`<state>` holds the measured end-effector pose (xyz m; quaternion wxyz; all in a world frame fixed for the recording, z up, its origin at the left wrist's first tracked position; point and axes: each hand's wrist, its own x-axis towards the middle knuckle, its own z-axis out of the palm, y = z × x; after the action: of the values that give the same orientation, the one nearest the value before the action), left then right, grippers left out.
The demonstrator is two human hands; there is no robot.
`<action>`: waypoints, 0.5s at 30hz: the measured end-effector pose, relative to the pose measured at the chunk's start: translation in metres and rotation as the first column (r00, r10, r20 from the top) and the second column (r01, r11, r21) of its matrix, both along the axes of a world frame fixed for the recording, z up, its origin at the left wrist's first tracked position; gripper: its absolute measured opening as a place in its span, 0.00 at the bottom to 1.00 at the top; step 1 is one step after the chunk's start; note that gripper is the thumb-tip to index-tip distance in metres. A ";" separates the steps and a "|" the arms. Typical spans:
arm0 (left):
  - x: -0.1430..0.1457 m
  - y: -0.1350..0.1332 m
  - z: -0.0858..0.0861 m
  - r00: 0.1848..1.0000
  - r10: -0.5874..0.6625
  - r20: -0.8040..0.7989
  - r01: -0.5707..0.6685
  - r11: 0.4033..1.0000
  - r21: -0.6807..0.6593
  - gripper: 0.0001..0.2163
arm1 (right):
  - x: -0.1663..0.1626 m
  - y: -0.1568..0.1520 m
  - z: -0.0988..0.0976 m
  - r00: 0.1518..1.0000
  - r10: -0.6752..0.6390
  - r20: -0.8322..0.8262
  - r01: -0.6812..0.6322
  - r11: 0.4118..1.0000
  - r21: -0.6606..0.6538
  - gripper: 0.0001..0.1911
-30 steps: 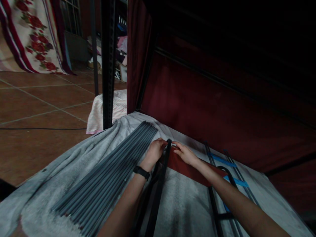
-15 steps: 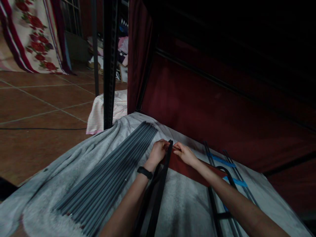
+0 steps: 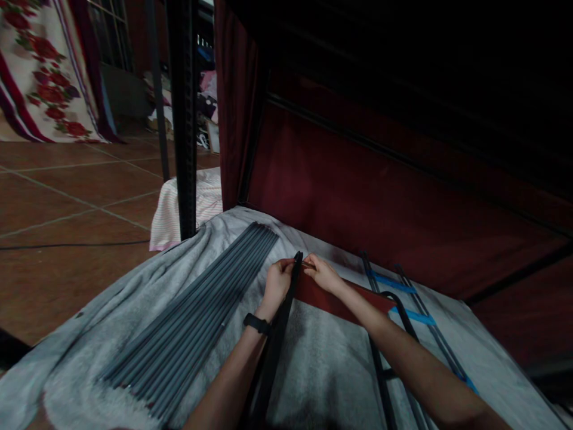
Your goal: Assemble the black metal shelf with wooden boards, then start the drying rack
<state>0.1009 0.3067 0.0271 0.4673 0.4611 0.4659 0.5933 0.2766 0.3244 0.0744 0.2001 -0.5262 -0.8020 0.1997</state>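
I've got the black bar (image 3: 274,341) with its far tip between my 2 parted hands, long axis running back toward the camera, nearer the left hand (image 3: 277,284), whose grip I can't tell, while the right hand (image 3: 323,274) pinches a thin piece (image 3: 307,264) pointing at it.

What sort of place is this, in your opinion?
Probably a room in a home, though I cannot be certain. A floral blanket hangs at the left, fabric items are heaped in the background, and a plush grey blanket lies under the rods and black frame.
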 end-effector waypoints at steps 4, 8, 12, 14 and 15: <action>-0.003 -0.006 0.003 0.994 -0.108 -0.035 0.109 0.993 0.037 0.13 | -0.005 -0.001 -0.001 0.999 -0.036 0.028 0.035 0.999 0.015 0.07; -0.010 -0.007 0.004 0.985 -0.161 -0.069 0.165 0.984 0.060 0.15 | -0.009 -0.004 0.002 0.994 -0.070 0.089 0.068 0.997 0.026 0.08; -0.042 -0.020 -0.008 0.985 -0.035 -0.171 0.018 0.995 -0.102 0.18 | -0.011 -0.010 0.007 0.984 -0.070 0.161 0.066 0.997 0.029 0.09; -0.067 -0.036 -0.018 0.925 0.025 -0.380 -0.080 0.988 -0.130 0.17 | -0.012 -0.015 0.009 0.973 -0.061 0.222 0.053 0.998 0.041 0.12; -0.078 -0.046 -0.022 0.868 0.015 -0.497 -0.094 0.987 -0.133 0.17 | -0.013 -0.016 0.010 0.965 -0.060 0.254 0.048 0.997 0.053 0.14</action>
<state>0.0230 0.2607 0.0047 0.3496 0.5468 0.6269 0.4309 0.2637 0.3080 0.0847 0.1124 -0.5644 -0.8109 0.1061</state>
